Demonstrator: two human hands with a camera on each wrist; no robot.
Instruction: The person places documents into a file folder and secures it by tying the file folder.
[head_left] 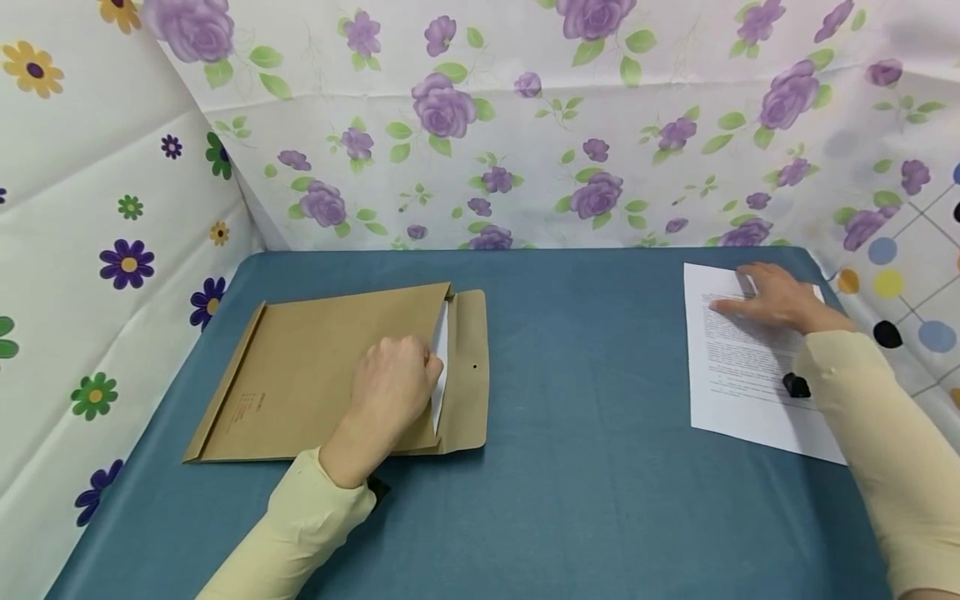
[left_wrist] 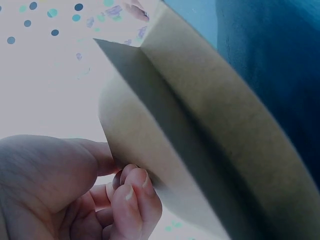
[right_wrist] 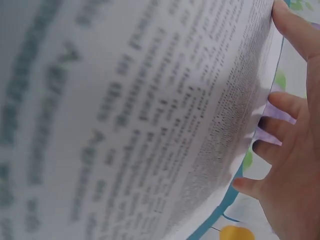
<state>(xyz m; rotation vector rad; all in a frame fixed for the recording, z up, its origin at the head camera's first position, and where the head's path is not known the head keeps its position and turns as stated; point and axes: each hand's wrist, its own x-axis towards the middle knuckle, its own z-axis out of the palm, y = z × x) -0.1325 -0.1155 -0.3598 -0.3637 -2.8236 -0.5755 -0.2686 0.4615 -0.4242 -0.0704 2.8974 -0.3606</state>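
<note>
A brown paper envelope (head_left: pixel 315 367) lies on the left of the table, its flap (head_left: pixel 471 333) folded out to the right. White paper (head_left: pixel 439 400) shows inside its opening. My left hand (head_left: pixel 393 379) is over the envelope by that opening; in the left wrist view its thumb and curled fingers (left_wrist: pixel 132 200) pinch the edge of the envelope's top layer. At the right, a white printed sheet (head_left: pixel 720 350) lies on the table. My right hand (head_left: pixel 780 296) rests on the sheet's far part, fingers (right_wrist: pixel 285 105) spread at its edge in the right wrist view.
A blue cloth covers the table (head_left: pixel 585 375). Flowered sheeting (head_left: pixel 517 125) hangs behind it, with patterned sheeting at both sides. Small black objects (head_left: pixel 797 385) show beside each wrist.
</note>
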